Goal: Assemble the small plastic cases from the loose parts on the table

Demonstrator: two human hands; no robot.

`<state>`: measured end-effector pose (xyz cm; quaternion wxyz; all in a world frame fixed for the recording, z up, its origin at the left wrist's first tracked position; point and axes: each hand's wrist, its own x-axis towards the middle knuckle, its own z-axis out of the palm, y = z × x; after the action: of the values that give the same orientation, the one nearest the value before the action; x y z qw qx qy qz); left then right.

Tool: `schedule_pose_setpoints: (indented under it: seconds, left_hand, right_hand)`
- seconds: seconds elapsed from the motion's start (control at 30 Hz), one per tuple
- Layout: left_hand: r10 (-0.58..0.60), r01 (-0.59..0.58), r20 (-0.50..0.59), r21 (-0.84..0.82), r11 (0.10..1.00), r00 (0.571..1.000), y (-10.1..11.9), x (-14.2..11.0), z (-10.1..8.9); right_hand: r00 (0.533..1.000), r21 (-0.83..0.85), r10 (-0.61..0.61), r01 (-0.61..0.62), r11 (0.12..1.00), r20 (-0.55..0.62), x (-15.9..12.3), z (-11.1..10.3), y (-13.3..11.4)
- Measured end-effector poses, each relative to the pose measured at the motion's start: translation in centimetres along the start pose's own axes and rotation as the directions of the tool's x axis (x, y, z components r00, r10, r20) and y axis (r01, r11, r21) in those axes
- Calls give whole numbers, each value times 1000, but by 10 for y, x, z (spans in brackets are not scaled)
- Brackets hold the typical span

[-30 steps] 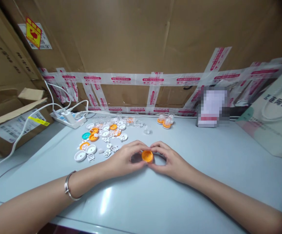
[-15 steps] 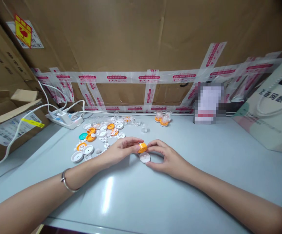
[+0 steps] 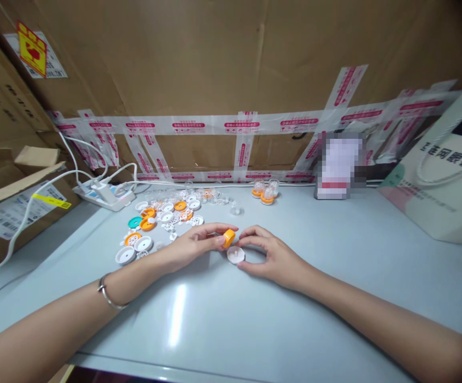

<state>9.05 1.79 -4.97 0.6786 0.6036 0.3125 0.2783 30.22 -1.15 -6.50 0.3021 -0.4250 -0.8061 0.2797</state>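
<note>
My left hand [image 3: 199, 243] pinches an orange round plastic cap [image 3: 228, 238] between thumb and fingertips, tilted on its side. Just below the cap is a white plastic disc [image 3: 236, 256] with a small raised part at its centre. My right hand [image 3: 273, 255] curls around the disc's right side, the thumb at its lower edge and the bent fingers above, close to the orange cap. Fingertips partly hide how firmly the disc is held. Loose white discs [image 3: 126, 256], orange rings [image 3: 148, 224] and a teal ring [image 3: 135, 223] lie left of my left hand.
Behind, several orange-based pieces with clear domes [image 3: 267, 197] stand together, and a clear part [image 3: 236, 208] lies alone. A power strip [image 3: 113, 202] with white cables, an open carton [image 3: 19, 207], a blurred phone-like object [image 3: 339, 170] and a paper bag [image 3: 442, 175] border the table [image 3: 223, 330].
The orange cap has tipped and moved slightly left, away from the white disc, with my left hand. My right hand stays by the disc. The view has shifted slightly.
</note>
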Motion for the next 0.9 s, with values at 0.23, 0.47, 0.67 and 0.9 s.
schedule_pose_setpoints:
  seconds: [0.23, 0.47, 0.67, 0.9]
  left_hand:
    - [-64, 59, -12, -257, 965, 998, -2, 2, -6]
    - [-73, 57, -42, -301, 952, 996, 3, 1, -11]
    - [-33, 34, 6, -101, 994, 999, -1, 3, -14]
    - [-73, 72, -17, -57, 996, 997, -3, 5, -14]
  right_hand:
    - [1000, -2, 16, -16, 1000, 3, 0, 1, 1]
    - [1000, -8, 19, -19, 1000, 4, 0, -1, 0]
    - [1000, -15, 15, -15, 1000, 3, -1, 0, 0]
    - [1000, -17, -2, 2, 1000, -9, 0, 0, 2]
